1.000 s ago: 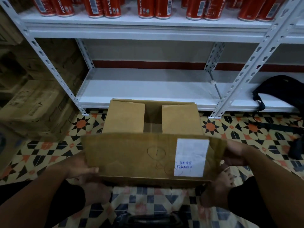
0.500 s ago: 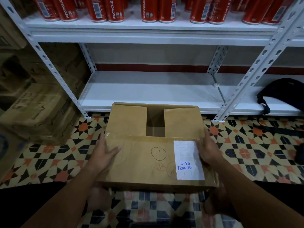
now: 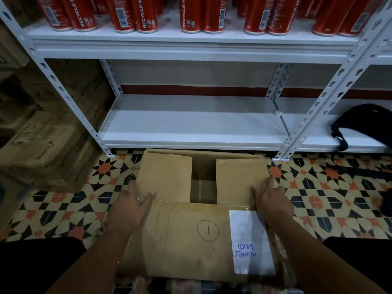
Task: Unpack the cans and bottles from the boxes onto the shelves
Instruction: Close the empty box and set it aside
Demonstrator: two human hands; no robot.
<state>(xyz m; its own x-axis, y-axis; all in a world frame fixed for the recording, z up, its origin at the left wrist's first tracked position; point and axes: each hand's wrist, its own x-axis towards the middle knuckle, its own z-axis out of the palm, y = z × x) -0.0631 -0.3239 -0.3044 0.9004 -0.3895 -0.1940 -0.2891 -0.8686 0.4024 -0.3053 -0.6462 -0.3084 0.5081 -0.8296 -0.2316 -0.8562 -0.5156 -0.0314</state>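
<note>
2 flat hands, left hand [image 3: 129,205] and right hand [image 3: 271,203], press box [image 3: 182,236] flaps; upper-shelf cans [image 3: 191,13] stocked, lower shelf [image 3: 191,126] unfilled.

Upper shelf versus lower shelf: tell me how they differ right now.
The upper shelf carries a row of upright red cans; the lower shelf holds no cans, only a black bag at its right end. The upper shelf is at the frame's top; the lower sits just above the floor behind the cardboard box. Both are white boards on perforated posts.

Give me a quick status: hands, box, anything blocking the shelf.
Left hand and right hand open, flat on the box flaps. Box on floor, partly closed, contents unseen. Lower shelf unobstructed ahead; black bag at its right.
</note>
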